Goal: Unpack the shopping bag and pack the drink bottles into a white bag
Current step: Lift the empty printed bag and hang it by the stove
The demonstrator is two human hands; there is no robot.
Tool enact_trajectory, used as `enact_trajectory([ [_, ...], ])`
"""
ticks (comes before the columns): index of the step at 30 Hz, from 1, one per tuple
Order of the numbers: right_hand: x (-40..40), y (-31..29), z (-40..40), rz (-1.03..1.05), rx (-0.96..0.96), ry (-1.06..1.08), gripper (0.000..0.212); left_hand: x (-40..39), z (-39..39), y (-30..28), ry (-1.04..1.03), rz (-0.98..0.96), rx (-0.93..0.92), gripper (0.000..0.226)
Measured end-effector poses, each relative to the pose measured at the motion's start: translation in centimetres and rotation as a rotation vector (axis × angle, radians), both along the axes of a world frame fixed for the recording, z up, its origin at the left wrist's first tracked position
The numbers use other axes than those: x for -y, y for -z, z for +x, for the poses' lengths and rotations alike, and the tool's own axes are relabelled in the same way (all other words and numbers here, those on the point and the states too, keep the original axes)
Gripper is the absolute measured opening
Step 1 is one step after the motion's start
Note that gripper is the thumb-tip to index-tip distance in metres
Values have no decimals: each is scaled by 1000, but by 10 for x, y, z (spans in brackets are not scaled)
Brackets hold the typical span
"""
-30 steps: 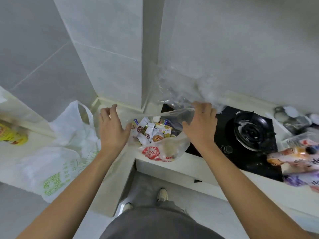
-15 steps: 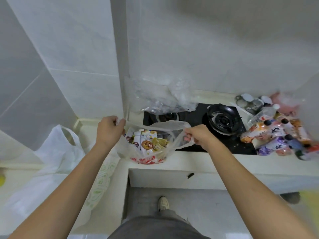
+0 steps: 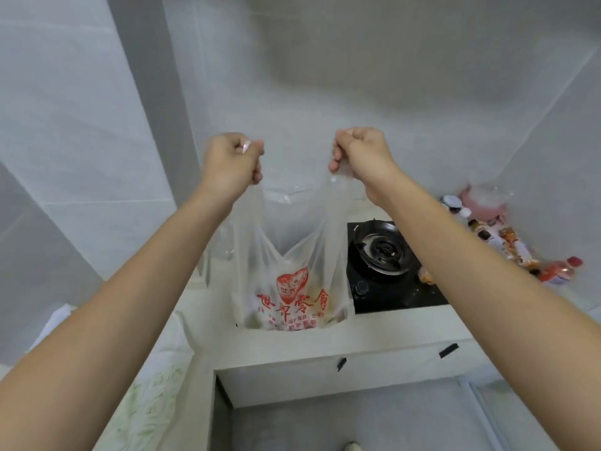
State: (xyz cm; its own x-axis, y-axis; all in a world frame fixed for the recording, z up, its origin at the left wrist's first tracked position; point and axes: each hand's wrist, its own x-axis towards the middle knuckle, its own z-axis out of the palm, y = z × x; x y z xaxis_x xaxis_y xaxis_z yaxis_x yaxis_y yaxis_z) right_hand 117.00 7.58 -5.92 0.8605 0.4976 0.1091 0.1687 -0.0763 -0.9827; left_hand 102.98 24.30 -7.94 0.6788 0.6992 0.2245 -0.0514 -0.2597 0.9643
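Two hands, left (image 3: 231, 164) and right (image 3: 359, 156), each fisted round one handle of one translucent shopping bag (image 3: 291, 288).

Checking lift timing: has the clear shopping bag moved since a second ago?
Yes. The clear shopping bag has been stretched upward: both handles now hang far above the counter edge, held by the left hand and right hand.

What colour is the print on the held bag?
Red, on the clear bag; head view.

The shopping bag (image 3: 289, 288) clouds its contents; bottles (image 3: 520, 252), perhaps drinks, are blurred.
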Motion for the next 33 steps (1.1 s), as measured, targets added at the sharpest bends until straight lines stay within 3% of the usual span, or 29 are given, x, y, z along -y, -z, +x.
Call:
enact_trajectory([
  [15, 22, -17, 173, -151, 145, -153, 15, 56, 190, -12, 9, -3, -105, 13],
  [26, -34, 35, 307, -312, 115, 1, 26, 5, 322, 18, 79, -83, -353, 12],
  [29, -46, 50, 333, -338, 105, 31, 26, -16, 342, 34, 101, -94, -330, 5],
  [33, -55, 69, 352, -418, 118, 50, 26, -32, 355, 58, 141, -99, -330, 13],
])
